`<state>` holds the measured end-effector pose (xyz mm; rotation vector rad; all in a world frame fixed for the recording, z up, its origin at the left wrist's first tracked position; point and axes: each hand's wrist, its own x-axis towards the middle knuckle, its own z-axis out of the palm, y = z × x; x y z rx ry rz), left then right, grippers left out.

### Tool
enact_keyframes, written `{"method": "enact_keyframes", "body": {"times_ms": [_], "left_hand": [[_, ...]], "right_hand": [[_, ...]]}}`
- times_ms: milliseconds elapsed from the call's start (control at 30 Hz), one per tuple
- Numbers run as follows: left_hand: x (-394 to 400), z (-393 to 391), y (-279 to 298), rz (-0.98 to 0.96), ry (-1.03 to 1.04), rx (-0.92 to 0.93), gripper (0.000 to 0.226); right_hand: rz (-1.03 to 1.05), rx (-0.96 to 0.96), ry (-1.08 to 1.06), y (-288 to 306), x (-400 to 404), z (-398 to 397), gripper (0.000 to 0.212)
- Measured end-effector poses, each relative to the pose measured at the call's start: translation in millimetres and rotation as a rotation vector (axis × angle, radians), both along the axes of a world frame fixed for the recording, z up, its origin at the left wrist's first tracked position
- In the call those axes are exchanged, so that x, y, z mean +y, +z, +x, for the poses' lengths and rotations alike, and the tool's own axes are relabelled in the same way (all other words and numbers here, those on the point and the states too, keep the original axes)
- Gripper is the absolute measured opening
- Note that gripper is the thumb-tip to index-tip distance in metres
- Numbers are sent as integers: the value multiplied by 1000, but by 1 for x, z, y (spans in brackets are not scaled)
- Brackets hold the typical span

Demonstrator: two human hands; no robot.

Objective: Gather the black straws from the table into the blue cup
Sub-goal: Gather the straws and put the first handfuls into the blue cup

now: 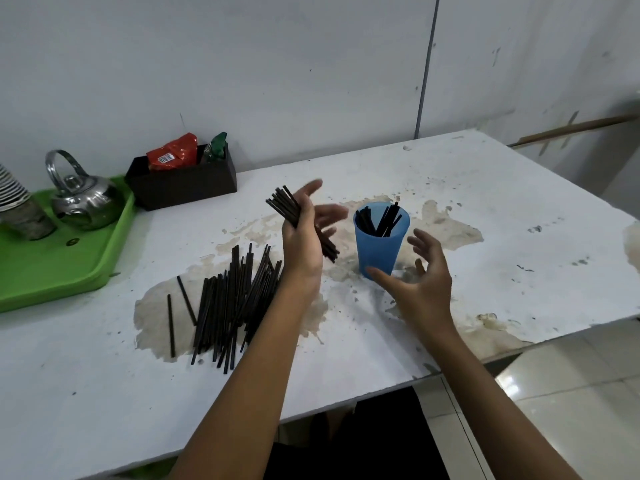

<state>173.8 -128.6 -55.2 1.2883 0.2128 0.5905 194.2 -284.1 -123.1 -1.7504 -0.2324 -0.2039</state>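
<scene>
Straws in my left hand (304,233), a tilted bundle (287,204) lying across the palm, fingers nearly straight and loose around it, raised above the table (502,202) just left of the cup (379,249). My right hand (420,284) hovers near the cup's right side, fingers spread and lightly bent, gripping nothing, not touching it. Cup upright, some straws (388,220) already standing inside. Big pile (232,303) lies loose on the stained patch to the left.
</scene>
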Motion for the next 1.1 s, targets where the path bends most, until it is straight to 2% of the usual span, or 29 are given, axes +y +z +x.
{"method": "enact_keyframes", "body": {"times_ms": [100,233,367,633,833,933,1100], "left_hand": [[-2,10,22,-26,-56,-58,34],[-7,21,37,-65,-138,-152,35],[-19,34,34,-12,-179,-187,35],[-33,38,18,228,-118,21,37],[-27,34,6,414,-153,193,38],[-25,33,4,504,-197,288,47],[-27,27,7,573,-212,341,71]], "right_hand": [[-66,10,3,-3,5,5,89],[-125,-25,7,-7,8,7,72],[-179,-71,-2,-11,9,10,65],[-200,-94,-12,-14,9,9,67],[-200,-99,-9,-14,9,7,64],[-220,-100,-13,-14,9,6,64],[-359,-139,-38,-17,11,4,64]]}}
